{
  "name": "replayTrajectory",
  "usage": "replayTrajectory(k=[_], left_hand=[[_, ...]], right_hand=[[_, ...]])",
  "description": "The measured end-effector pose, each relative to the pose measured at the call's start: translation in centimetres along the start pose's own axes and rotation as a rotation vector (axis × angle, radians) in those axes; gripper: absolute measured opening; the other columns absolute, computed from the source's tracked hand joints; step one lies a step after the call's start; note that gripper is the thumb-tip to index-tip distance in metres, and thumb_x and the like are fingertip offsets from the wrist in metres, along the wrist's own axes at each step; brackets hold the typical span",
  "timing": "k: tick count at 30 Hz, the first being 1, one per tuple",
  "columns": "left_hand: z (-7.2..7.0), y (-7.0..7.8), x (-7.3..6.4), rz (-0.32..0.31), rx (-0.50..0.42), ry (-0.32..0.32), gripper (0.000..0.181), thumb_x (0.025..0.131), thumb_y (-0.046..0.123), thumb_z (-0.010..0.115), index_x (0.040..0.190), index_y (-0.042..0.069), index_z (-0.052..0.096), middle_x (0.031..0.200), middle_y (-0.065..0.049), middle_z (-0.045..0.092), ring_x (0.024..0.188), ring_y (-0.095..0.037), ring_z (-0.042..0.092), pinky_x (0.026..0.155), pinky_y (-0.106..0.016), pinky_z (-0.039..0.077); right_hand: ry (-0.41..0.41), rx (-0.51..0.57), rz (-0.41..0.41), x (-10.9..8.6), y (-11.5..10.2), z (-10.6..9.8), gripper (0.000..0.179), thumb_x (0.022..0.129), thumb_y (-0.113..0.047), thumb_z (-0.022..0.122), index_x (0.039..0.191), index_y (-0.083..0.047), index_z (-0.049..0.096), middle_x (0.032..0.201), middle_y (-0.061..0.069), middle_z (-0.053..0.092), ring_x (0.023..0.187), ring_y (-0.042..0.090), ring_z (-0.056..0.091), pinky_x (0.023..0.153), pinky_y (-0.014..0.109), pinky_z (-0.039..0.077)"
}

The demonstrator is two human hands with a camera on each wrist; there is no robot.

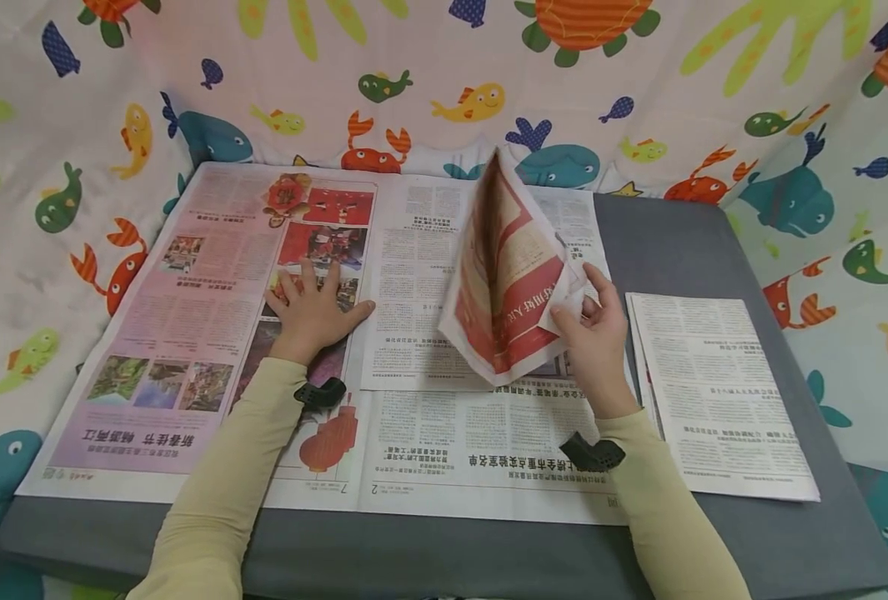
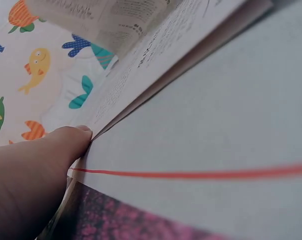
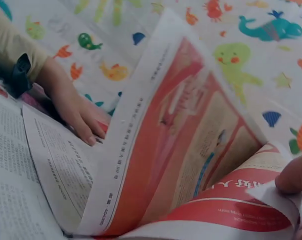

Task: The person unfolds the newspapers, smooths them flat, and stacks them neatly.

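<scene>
A large newspaper [image 1: 413, 450] lies spread across the table, and on its right half a smaller folded sheet [image 1: 406, 333] is laid. My left hand [image 1: 312, 312] rests flat on the spread paper with fingers apart, its thumb [image 2: 71, 142] beside the smaller sheet's left edge. My right hand [image 1: 597, 337] pinches the edge of a raised newspaper page [image 1: 522, 275] between thumb and fingers. That page bows upward in a curve, its red and beige print showing in the head view and in the right wrist view.
To the right, a stack of folded newspaper sheets [image 1: 721, 400] lies on the grey table [image 1: 669, 242]. A cloth [image 1: 444, 50] printed with sea animals hangs behind and around the table. Each wrist wears a black band [image 1: 592, 452].
</scene>
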State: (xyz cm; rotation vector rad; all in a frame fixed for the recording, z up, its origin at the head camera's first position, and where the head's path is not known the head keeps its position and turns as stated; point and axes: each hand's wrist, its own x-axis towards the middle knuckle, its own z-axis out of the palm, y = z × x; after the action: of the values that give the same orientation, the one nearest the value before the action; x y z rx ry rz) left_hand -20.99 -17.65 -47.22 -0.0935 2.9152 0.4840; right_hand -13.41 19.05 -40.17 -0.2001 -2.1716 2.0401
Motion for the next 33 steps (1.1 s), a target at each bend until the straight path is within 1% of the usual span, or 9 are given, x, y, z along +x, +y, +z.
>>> replayTrajectory(k=[5, 11, 12, 14, 18, 21, 25, 28, 33], left_hand=[[-0.1, 0.0, 0.0, -0.003, -0.002, -0.005, 0.103, 0.091, 0.072, 0.053, 0.166, 0.015, 0.010, 0.169, -0.028, -0.010, 0.150, -0.062, -0.015, 0.112, -0.082, -0.008], [-0.2, -0.2, 0.0, 0.004, -0.005, -0.007, 0.104, 0.091, 0.072, 0.052, 0.166, 0.015, 0.009, 0.169, -0.028, -0.011, 0.150, -0.062, -0.015, 0.112, -0.082, -0.007], [-0.2, -0.2, 0.0, 0.005, -0.004, -0.007, 0.104, 0.091, 0.072, 0.052, 0.166, 0.015, 0.008, 0.169, -0.028, -0.011, 0.150, -0.062, -0.015, 0.112, -0.082, -0.007], [-0.1, -0.2, 0.1, 0.005, -0.002, -0.008, 0.104, 0.091, 0.073, 0.052, 0.166, 0.015, 0.008, 0.169, -0.029, -0.010, 0.150, -0.062, -0.015, 0.112, -0.082, -0.007], [0.0, -0.3, 0.1, 0.005, 0.002, -0.011, 0.104, 0.091, 0.072, 0.052, 0.166, 0.015, 0.008, 0.169, -0.029, -0.010, 0.150, -0.062, -0.015, 0.112, -0.082, -0.007], [-0.1, -0.2, 0.1, 0.005, 0.002, -0.011, 0.104, 0.091, 0.072, 0.052, 0.166, 0.015, 0.008, 0.169, -0.029, -0.009, 0.150, -0.063, -0.015, 0.112, -0.082, -0.008], [-0.1, -0.2, 0.1, 0.008, -0.001, -0.007, 0.103, 0.091, 0.072, 0.052, 0.166, 0.015, 0.009, 0.169, -0.029, -0.009, 0.150, -0.063, -0.015, 0.112, -0.082, -0.008], [-0.2, -0.2, 0.1, 0.006, 0.005, -0.009, 0.103, 0.091, 0.072, 0.052, 0.166, 0.015, 0.009, 0.169, -0.030, -0.009, 0.150, -0.063, -0.014, 0.112, -0.082, -0.008], [-0.2, -0.1, 0.1, 0.003, 0.002, -0.029, 0.101, 0.092, 0.071, 0.052, 0.166, 0.015, 0.010, 0.169, -0.029, -0.010, 0.150, -0.063, -0.014, 0.112, -0.082, -0.007]], right_hand=[[0.014, 0.192, 0.118, -0.3, 1.1, -2.5, 0.071, 0.099, 0.005, 0.053, 0.159, -0.024, 0.029, 0.140, 0.008, 0.058, 0.110, 0.008, 0.066, 0.081, 0.016, 0.057], [0.121, 0.532, 0.183, -0.2, 2.3, -5.0, 0.072, 0.100, 0.001, 0.058, 0.160, -0.020, 0.026, 0.142, 0.001, 0.056, 0.105, 0.004, 0.066, 0.073, 0.013, 0.053], [0.142, 0.570, 0.197, -0.2, 2.4, -5.4, 0.071, 0.101, -0.002, 0.058, 0.161, -0.020, 0.024, 0.147, 0.002, 0.051, 0.112, 0.005, 0.064, 0.075, 0.013, 0.053], [0.174, 0.604, 0.223, -0.1, 2.7, -6.2, 0.071, 0.103, -0.005, 0.054, 0.163, -0.021, 0.019, 0.158, 0.004, 0.040, 0.131, 0.010, 0.057, 0.085, 0.015, 0.054], [0.293, 0.642, 0.275, 0.2, 2.8, -7.6, 0.062, 0.105, -0.005, 0.042, 0.162, -0.020, 0.021, 0.157, 0.013, 0.036, 0.142, 0.022, 0.050, 0.098, 0.022, 0.054], [0.358, 0.650, 0.269, 0.5, 2.8, -8.1, 0.058, 0.105, -0.004, 0.041, 0.160, -0.017, 0.025, 0.149, 0.015, 0.043, 0.123, 0.023, 0.066, 0.095, 0.027, 0.057], [0.368, 0.577, 0.239, 0.8, 2.6, -8.0, 0.060, 0.105, -0.003, 0.046, 0.160, -0.015, 0.027, 0.154, 0.017, 0.040, 0.111, 0.019, 0.071, 0.090, 0.026, 0.059], [0.323, 0.427, 0.230, 0.8, 2.4, -7.5, 0.060, 0.104, -0.003, 0.050, 0.159, -0.014, 0.029, 0.158, 0.018, 0.038, 0.120, 0.020, 0.066, 0.098, 0.024, 0.055], [0.119, -0.127, 0.168, 0.1, 2.6, -5.6, 0.059, 0.102, -0.010, 0.056, 0.158, -0.012, 0.037, 0.161, 0.015, 0.040, 0.143, 0.026, 0.050, 0.117, 0.035, 0.042]])
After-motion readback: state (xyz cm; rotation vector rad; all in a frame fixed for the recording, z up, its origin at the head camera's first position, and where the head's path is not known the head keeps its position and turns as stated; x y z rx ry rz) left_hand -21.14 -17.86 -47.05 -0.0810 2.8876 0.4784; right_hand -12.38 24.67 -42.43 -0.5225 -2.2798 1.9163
